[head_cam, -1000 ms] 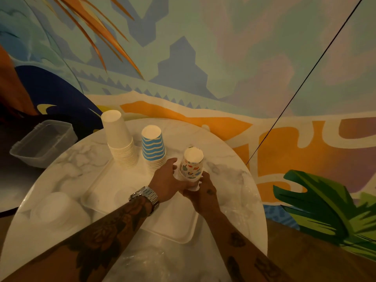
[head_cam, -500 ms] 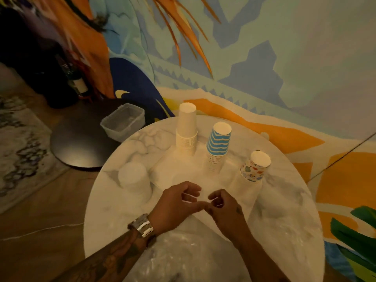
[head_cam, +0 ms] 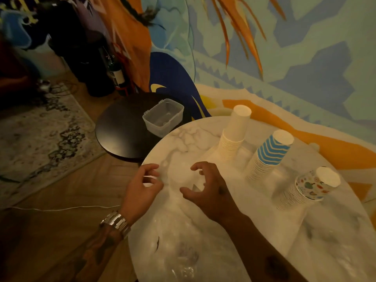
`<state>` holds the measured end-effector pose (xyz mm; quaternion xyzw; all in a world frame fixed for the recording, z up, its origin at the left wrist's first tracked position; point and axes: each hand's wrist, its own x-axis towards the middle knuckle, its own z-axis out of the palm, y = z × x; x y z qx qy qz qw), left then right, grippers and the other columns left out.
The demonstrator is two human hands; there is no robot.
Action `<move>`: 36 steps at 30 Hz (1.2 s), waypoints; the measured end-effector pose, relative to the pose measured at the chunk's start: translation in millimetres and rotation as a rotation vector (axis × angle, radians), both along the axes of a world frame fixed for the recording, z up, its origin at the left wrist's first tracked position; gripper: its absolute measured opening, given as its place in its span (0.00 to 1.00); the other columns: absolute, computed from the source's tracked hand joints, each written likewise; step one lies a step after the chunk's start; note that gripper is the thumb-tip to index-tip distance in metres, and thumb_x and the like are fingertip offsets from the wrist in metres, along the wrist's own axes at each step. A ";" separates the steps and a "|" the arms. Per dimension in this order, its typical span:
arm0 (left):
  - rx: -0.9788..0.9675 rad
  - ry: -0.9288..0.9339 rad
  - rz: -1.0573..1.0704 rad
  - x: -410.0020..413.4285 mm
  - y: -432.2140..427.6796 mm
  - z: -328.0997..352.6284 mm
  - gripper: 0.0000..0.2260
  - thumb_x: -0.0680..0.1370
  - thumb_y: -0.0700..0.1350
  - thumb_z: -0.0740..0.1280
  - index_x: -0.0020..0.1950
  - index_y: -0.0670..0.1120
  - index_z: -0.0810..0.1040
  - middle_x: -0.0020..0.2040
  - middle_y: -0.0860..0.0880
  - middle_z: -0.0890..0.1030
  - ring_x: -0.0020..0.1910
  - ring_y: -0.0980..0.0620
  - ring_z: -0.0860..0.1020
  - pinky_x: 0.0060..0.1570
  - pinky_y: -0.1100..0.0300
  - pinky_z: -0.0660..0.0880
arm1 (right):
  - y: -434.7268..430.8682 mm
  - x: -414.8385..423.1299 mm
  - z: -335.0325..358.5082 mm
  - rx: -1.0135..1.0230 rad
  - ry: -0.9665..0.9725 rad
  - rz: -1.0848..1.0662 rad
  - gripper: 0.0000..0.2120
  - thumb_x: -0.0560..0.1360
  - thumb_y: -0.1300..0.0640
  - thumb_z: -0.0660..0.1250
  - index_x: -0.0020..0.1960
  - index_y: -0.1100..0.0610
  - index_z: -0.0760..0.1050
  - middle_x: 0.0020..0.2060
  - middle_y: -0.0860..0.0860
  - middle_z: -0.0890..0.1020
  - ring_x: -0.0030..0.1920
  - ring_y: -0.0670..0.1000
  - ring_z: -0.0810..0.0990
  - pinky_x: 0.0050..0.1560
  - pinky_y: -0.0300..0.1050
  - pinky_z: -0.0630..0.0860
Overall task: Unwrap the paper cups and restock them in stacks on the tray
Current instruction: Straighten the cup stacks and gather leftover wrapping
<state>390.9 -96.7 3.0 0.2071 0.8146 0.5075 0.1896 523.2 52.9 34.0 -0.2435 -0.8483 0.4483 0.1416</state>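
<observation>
I see three upside-down paper cup stacks with ribbed rims on the round marble-patterned counter (head_cam: 183, 137). The blue-and-white wavy-striped stack (head_cam: 270, 153) stands in the middle, with the plain cream stack (head_cam: 234, 135) just beyond it to the left and the multicoloured printed stack (head_cam: 309, 186) nearer on its right. Well left of the striped stack, my left hand (head_cam: 142, 188) and right hand (head_cam: 211, 190) flank a pale, blurred round stack (head_cam: 179, 176). The fingers are loosely curled and apart; I cannot tell whether they touch it. Crinkled clear plastic wrap (head_cam: 179, 251) lies nearest me.
</observation>
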 end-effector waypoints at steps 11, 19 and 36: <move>-0.067 0.042 -0.370 -23.2 30.5 -40.3 0.31 0.66 0.51 0.78 0.63 0.62 0.66 0.60 0.61 0.72 0.57 0.66 0.72 0.56 0.69 0.73 | -14.0 -62.6 -12.5 0.145 -0.351 -0.024 0.28 0.70 0.46 0.75 0.65 0.49 0.66 0.63 0.49 0.70 0.63 0.50 0.71 0.59 0.43 0.73; 0.046 -0.021 -0.440 -37.8 33.1 -49.3 0.32 0.65 0.44 0.80 0.58 0.65 0.66 0.57 0.63 0.73 0.54 0.65 0.73 0.45 0.77 0.70 | -18.8 -63.1 -15.6 0.181 -0.339 -0.134 0.26 0.68 0.42 0.74 0.59 0.45 0.65 0.54 0.43 0.69 0.56 0.47 0.71 0.52 0.38 0.72; 0.011 0.005 -0.482 -45.7 34.1 -59.5 0.43 0.56 0.67 0.74 0.67 0.55 0.68 0.63 0.58 0.74 0.59 0.58 0.74 0.53 0.65 0.73 | 68.5 -9.4 -65.3 -0.006 -0.361 -0.499 0.25 0.66 0.49 0.78 0.54 0.53 0.68 0.52 0.52 0.75 0.52 0.53 0.74 0.48 0.43 0.70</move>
